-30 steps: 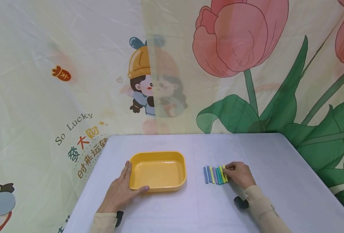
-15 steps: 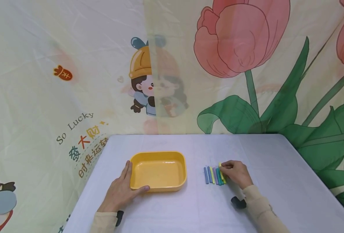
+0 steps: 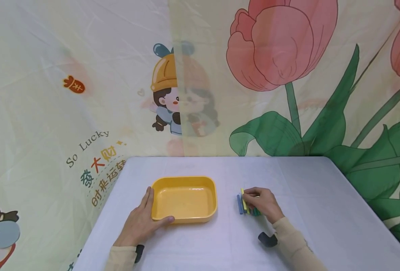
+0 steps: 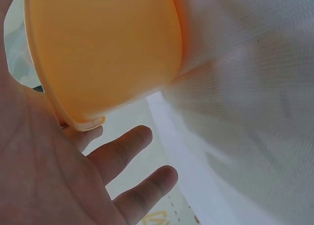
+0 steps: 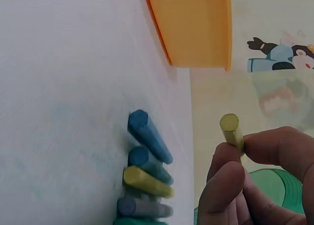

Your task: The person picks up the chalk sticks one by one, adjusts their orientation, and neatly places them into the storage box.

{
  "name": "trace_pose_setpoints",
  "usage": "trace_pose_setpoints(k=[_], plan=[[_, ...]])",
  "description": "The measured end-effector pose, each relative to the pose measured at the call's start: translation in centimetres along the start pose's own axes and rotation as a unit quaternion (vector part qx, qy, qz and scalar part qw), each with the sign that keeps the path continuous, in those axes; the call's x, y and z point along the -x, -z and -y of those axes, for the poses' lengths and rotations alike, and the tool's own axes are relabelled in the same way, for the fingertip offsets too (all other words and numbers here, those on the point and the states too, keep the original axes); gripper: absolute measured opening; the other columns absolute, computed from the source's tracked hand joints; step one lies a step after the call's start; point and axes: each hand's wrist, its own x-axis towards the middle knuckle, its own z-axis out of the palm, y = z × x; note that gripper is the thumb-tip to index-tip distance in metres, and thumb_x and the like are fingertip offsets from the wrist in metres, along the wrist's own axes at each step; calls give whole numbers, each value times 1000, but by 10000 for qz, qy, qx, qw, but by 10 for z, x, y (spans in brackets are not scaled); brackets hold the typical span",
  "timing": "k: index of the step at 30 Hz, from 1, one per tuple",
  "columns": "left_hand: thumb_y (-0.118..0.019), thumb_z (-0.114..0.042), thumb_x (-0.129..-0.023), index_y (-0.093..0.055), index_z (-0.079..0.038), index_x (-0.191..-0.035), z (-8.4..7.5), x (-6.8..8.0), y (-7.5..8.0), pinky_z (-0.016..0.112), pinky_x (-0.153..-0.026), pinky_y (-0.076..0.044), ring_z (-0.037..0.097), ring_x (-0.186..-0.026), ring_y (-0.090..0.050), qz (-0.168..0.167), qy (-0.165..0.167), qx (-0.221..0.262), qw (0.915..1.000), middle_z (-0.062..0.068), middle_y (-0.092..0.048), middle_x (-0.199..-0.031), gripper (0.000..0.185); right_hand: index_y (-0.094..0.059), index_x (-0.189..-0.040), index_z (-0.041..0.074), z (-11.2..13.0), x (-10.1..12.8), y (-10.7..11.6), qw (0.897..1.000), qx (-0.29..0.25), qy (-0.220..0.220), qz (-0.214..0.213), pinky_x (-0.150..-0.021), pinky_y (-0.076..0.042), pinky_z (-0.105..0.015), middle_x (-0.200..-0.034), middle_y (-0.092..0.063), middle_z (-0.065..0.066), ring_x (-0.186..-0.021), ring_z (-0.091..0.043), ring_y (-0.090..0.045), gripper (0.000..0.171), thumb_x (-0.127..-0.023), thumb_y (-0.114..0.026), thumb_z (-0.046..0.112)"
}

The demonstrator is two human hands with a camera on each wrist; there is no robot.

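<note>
My right hand [image 3: 258, 199] pinches a yellow-green chalk stick [image 5: 231, 128] between thumb and fingers, lifted just above a row of several chalk sticks [image 3: 241, 203] in blue, yellow, purple and green [image 5: 146, 168] on the white table [image 3: 315, 195]. Part of the row is hidden under that hand in the head view. My left hand [image 3: 142, 220] lies flat against the left front corner of the empty yellow tray [image 3: 184, 198], thumb along its front wall; the left wrist view shows its fingers [image 4: 125, 149] straight beside the tray's side [image 4: 105, 48].
A printed cloth backdrop [image 3: 200, 75] with a cartoon girl and tulips hangs behind and around the table. The table's right edge [image 3: 365, 203] runs close to the backdrop. A dark wrist strap [image 3: 266, 239] lies under my right forearm.
My right hand picked one yellow-green stick off the right end of the row and carried it leftward over the others. The left hand and tray stayed put.
</note>
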Motion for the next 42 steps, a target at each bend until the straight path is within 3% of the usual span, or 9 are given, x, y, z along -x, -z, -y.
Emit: trace_pose_setpoints(k=[6, 12, 22, 33, 42], plan=[[-62, -87, -73, -1, -7, -163, 0, -1, -1, 58, -109, -41, 47, -132, -48, 3, 35, 61, 10000, 12, -6, -170, 135, -73, -117, 3, 11, 0, -11, 9997, -220, 86, -66, -67, -59, -32, -98, -70, -9, -75, -19, -65, 37, -89, -76, 26], [-62, -87, -73, -1, -6, -163, 0, 0, 0, 59, -108, -42, 47, -130, -50, 2, 51, 40, 10000, 13, -6, -170, 136, -73, -115, 3, 17, 6, -27, 9959, -891, 62, 167, -72, -62, -35, -98, -72, -9, -79, -20, -69, 33, -89, -77, 23], [-63, -85, -74, 0, -7, -163, 2, 1, 0, 60, -107, -41, 49, -130, -49, 15, -35, 84, 10000, 11, -5, -170, 134, -73, -116, 2, 32, 18, -48, 9774, -2061, 184, 427, -73, -62, -32, -99, -73, -10, -82, -22, -69, 41, -87, -82, 28], [-62, -85, -75, -2, -4, -163, -1, 1, 0, 61, -111, -35, 45, -139, -41, -15, -89, 29, 10000, 14, -5, -170, 133, -68, -125, 4, 55, 24, -70, 9746, -2148, 145, 612, -81, -61, -32, -112, -70, -10, -90, -22, -68, 48, -91, -78, 36], [-60, -85, -77, -5, -1, -162, -2, 0, 3, 59, -112, -34, 42, -142, -40, -39, -160, -80, 9998, 16, -7, -169, 131, -68, -121, -2, 78, 26, -91, 9549, -2736, 455, 1061, -78, -61, -30, -107, -70, -14, -86, -21, -69, 42, -91, -78, 25]])
